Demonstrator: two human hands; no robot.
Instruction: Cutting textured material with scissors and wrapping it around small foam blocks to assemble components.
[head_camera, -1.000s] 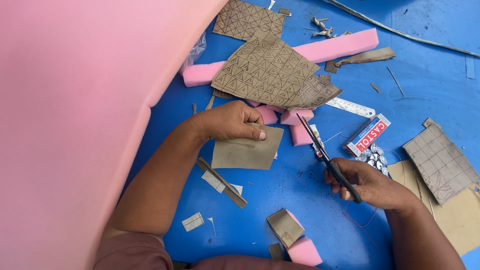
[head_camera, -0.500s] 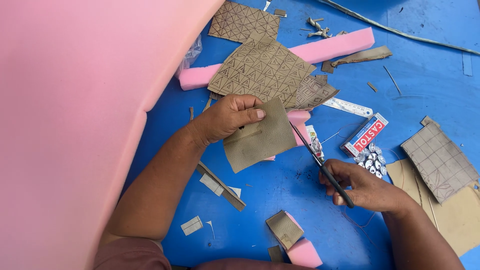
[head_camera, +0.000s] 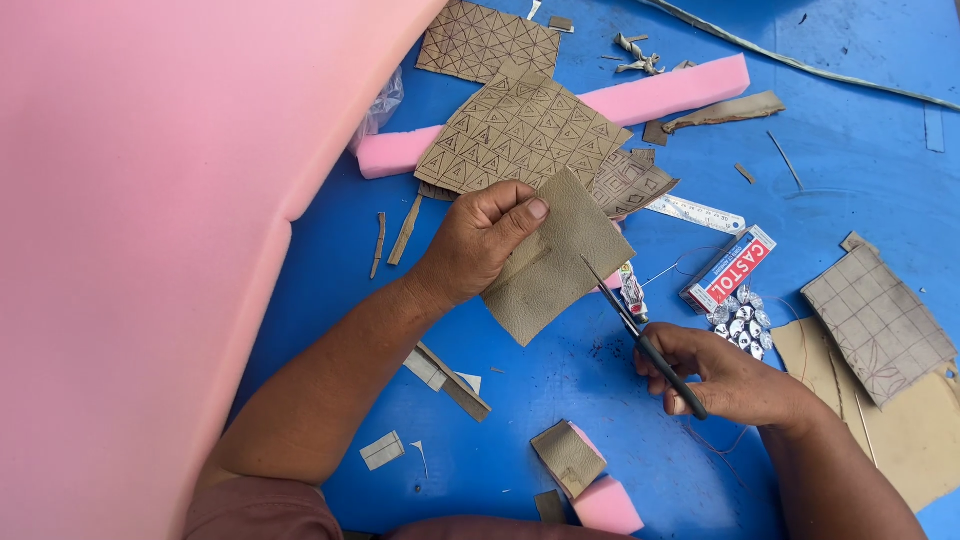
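My left hand (head_camera: 480, 245) pinches a plain tan leather piece (head_camera: 555, 265) by its upper left edge and holds it lifted and tilted above the blue table (head_camera: 860, 150). My right hand (head_camera: 725, 380) grips black scissors (head_camera: 640, 335), their slim blades pointing up-left toward the right edge of the piece, close to it. Behind my left hand lies a tan sheet marked with a triangle grid (head_camera: 520, 130), resting partly on a long pink foam strip (head_camera: 670, 95).
A large pink foam slab (head_camera: 150, 220) fills the left side. To the right lie a steel ruler (head_camera: 695, 212), a small red-and-blue box (head_camera: 730, 268), shiny small pieces (head_camera: 742, 325), a grid-marked leather square (head_camera: 878, 320) and a cardboard sheet (head_camera: 920, 430). Scraps and a small foam block (head_camera: 600, 500) lie near me.
My left hand has picked the tan piece up off the table and turned it upright. My right hand has brought the scissors in closer to its right edge.
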